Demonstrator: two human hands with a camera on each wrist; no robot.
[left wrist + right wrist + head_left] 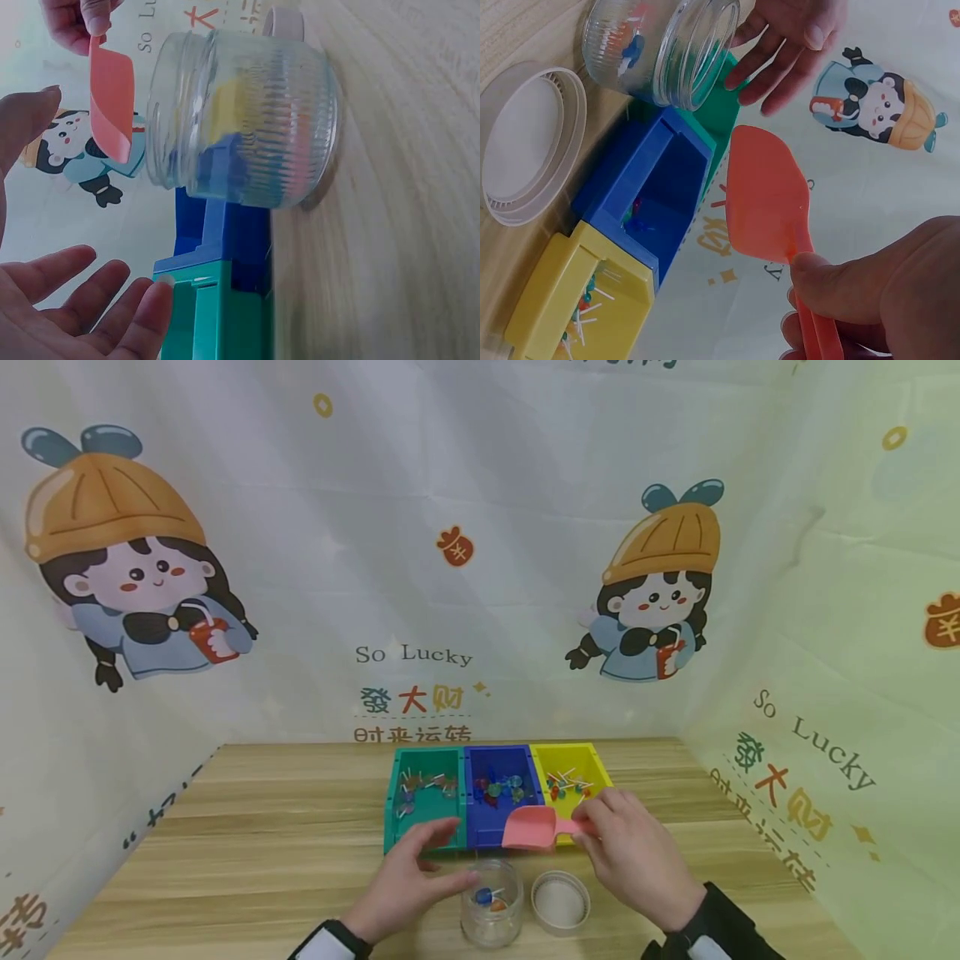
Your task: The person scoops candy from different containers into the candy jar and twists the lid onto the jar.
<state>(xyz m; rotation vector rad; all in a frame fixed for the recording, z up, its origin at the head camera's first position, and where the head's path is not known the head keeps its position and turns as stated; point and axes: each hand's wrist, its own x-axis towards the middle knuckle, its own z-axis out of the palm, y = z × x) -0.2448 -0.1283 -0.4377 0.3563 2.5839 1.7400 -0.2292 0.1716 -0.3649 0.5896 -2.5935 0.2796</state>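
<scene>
My right hand [637,852] pinches the handle of a pink scoop [531,827], which hovers in front of the blue and yellow bins. In the right wrist view the thumb presses on the handle, and nothing lies in the visible face of the scoop [769,191]. Fingers spread, my left hand [405,885] is at the left of an open glass jar [491,927] and holds nothing. At the jar's bottom lie a few small blue and orange pieces [634,51] with white sticks. A white lid [561,902] rests on the table just right of the jar.
Behind the jar stand joined green [387,814], blue [487,835] and yellow [603,764] bins, each holding small coloured pieces; those in the yellow bin have white sticks. The wooden table [262,827] ends at a printed cloth backdrop [525,635].
</scene>
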